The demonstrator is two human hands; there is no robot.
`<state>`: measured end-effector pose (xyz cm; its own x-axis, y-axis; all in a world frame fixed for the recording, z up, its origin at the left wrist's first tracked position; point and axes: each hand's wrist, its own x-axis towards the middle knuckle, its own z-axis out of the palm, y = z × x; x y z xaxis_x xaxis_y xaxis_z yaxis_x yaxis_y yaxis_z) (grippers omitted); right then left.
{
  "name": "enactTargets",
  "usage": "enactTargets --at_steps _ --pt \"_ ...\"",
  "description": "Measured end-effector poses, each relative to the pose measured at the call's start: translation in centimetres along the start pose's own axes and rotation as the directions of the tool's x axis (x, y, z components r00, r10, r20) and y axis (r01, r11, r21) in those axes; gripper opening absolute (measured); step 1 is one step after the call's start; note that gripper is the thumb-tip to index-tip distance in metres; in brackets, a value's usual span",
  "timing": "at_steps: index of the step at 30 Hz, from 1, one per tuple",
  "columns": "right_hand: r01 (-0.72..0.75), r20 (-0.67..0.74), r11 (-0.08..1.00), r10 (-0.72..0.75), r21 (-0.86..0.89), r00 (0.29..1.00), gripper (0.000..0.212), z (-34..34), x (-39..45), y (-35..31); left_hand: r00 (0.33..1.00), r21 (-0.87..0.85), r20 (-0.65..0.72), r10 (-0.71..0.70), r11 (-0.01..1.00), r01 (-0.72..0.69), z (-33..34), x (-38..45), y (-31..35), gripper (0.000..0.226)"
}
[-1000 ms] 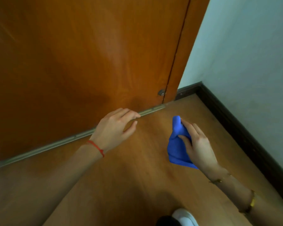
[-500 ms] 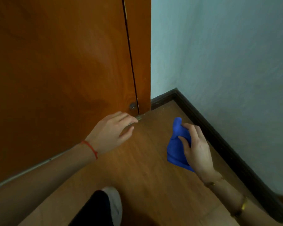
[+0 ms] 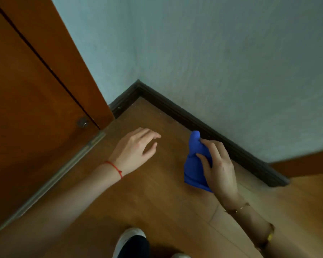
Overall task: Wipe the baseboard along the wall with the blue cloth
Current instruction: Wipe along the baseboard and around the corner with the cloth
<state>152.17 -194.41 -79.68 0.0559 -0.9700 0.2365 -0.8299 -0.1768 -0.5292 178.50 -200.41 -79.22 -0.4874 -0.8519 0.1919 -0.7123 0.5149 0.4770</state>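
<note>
My right hand point(image 3: 219, 164) grips the bunched blue cloth point(image 3: 195, 161) just above the wooden floor. The cloth's top tip is close to the dark baseboard point(image 3: 175, 110), which runs along the pale wall from the corner toward the right; whether they touch I cannot tell. My left hand point(image 3: 136, 148) hovers open over the floor, fingers spread, a red string on its wrist. It holds nothing and sits left of the cloth.
An orange wooden door point(image 3: 26, 108) with a metal threshold strip point(image 3: 63, 168) fills the left side. A short baseboard piece point(image 3: 123, 103) joins the door frame to the corner. My white shoe point(image 3: 129, 241) is at the bottom. Another wooden edge point(image 3: 306, 162) is at the right.
The view has swung right, bringing the wall corner and baseboard to centre. My right hand with the cloth has come nearer the baseboard. My left hand has left the door's threshold.
</note>
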Motion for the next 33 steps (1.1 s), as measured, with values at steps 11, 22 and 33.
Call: enactTargets --at_steps 11,22,33 --pt "-0.232 -0.176 0.963 0.207 -0.14 0.962 0.037 -0.8 -8.1 5.7 0.985 -0.104 0.143 0.097 0.991 -0.083 8.7 0.8 1.5 0.031" --pt "-0.364 -0.287 0.921 0.314 -0.141 0.905 0.037 1.2 -6.4 9.3 0.976 -0.092 0.196 0.096 0.993 -0.079 14.2 2.4 3.8 0.037" --pt "-0.431 -0.446 0.886 0.321 -0.17 0.835 0.038 -1.2 -9.9 13.7 0.97 -0.023 0.212 0.121 0.993 -0.119 17.2 3.5 5.0 0.037"
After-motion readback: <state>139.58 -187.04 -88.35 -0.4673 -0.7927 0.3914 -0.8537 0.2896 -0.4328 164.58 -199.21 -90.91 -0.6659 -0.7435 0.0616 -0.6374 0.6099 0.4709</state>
